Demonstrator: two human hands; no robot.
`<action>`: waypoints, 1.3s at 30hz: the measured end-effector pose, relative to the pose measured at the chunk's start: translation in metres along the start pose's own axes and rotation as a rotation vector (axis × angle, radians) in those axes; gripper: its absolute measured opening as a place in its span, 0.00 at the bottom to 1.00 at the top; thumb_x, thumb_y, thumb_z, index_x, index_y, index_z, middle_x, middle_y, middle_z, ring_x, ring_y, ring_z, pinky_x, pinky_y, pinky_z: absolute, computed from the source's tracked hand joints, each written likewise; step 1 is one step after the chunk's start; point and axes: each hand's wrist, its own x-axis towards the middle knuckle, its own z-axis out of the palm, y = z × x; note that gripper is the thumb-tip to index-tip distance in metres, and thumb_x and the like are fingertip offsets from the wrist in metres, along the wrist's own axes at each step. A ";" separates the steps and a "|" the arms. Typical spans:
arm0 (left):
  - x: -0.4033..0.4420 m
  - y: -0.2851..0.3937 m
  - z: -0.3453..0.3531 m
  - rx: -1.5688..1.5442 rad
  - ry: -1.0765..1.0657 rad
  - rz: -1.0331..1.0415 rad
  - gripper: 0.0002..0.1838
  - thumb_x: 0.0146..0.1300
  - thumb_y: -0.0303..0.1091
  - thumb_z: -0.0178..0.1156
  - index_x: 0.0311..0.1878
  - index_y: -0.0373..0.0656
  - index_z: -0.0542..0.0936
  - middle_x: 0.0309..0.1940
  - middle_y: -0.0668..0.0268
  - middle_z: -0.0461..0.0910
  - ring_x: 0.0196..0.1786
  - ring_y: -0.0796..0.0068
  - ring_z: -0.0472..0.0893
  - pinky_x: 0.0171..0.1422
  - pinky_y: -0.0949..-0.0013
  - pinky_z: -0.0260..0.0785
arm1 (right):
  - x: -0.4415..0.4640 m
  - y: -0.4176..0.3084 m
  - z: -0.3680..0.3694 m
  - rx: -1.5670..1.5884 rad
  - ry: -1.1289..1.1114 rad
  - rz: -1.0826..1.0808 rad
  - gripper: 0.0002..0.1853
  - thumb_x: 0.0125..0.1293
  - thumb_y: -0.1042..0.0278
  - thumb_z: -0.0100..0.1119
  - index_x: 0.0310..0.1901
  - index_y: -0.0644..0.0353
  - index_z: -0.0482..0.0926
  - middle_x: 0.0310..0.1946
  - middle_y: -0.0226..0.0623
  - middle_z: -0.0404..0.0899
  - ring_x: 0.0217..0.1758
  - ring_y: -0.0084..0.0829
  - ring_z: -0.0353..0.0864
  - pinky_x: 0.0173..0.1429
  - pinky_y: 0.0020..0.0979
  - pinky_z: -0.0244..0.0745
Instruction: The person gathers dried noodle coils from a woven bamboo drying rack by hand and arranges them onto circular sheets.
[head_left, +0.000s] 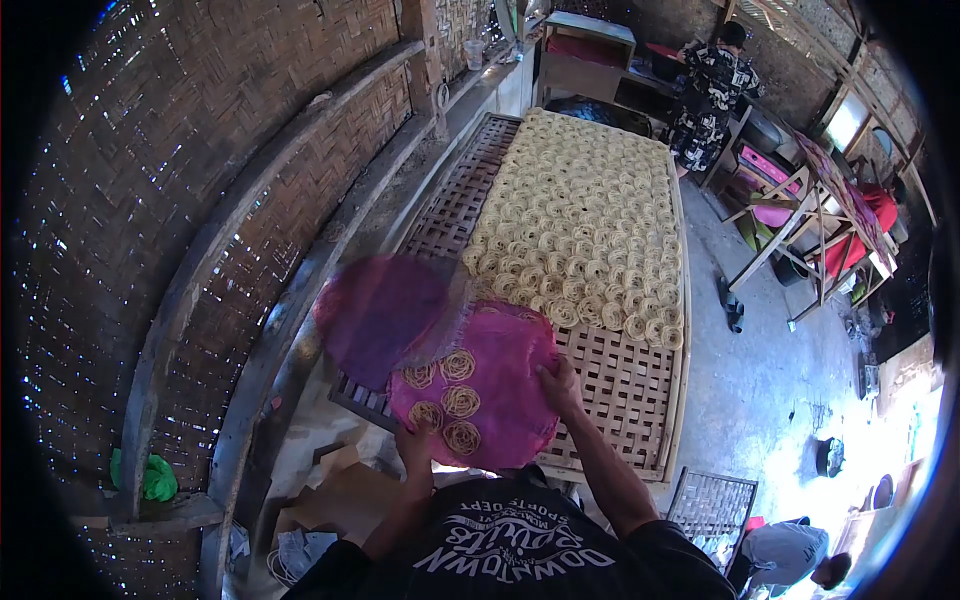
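A magenta cloth-like sheet [505,385] with a frayed edge lies across the near end of a woven bamboo rack. Several coiled nests of pale strands, like noodles, [461,402] sit on its left half. My right hand [560,387] grips the sheet's right edge, thumb on top. At the lower left edge my left hand [415,447] is closed on the sheet, close to a nest; its fingers are partly hidden beneath. A darker purple round sheet [385,312], blurred, is at the upper left, overlapping the magenta one.
Rows of pale nests [580,220] cover most of the bamboo rack [625,375]. A woven wall [250,130] runs along the left. A person in patterned clothes [712,95] stands at the back; another person in a light shirt [785,555] is low right. Sandals [733,308] lie on the floor.
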 end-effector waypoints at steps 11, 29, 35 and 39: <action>-0.020 0.002 0.012 -0.291 0.042 -0.055 0.35 0.55 0.25 0.67 0.67 0.32 0.66 0.59 0.53 0.76 0.60 0.59 0.76 0.67 0.62 0.66 | -0.016 -0.010 -0.017 -0.068 -0.059 0.127 0.32 0.61 0.54 0.63 0.61 0.69 0.72 0.47 0.53 0.82 0.50 0.44 0.84 0.55 0.40 0.77; -0.019 0.017 0.018 -0.370 0.062 -0.261 0.28 0.51 0.25 0.70 0.57 0.32 0.76 0.50 0.59 0.81 0.51 0.66 0.80 0.58 0.64 0.72 | 0.010 0.058 0.012 0.202 -0.165 0.166 0.18 0.66 0.62 0.61 0.50 0.68 0.79 0.35 0.36 0.83 0.33 0.25 0.81 0.39 0.32 0.78; -0.020 0.040 0.026 -0.408 0.153 -0.191 0.26 0.53 0.23 0.68 0.57 0.32 0.75 0.49 0.61 0.81 0.48 0.66 0.81 0.57 0.66 0.72 | -0.001 -0.016 -0.018 0.103 -0.044 -0.125 0.13 0.66 0.63 0.60 0.42 0.65 0.82 0.27 0.33 0.81 0.30 0.22 0.78 0.36 0.32 0.74; -0.025 0.085 0.029 -0.667 0.055 -0.217 0.25 0.54 0.23 0.67 0.56 0.34 0.75 0.48 0.61 0.81 0.48 0.67 0.82 0.56 0.65 0.76 | 0.021 -0.024 -0.039 0.164 -0.141 -0.121 0.12 0.66 0.63 0.61 0.36 0.66 0.81 0.23 0.30 0.78 0.27 0.20 0.74 0.32 0.31 0.70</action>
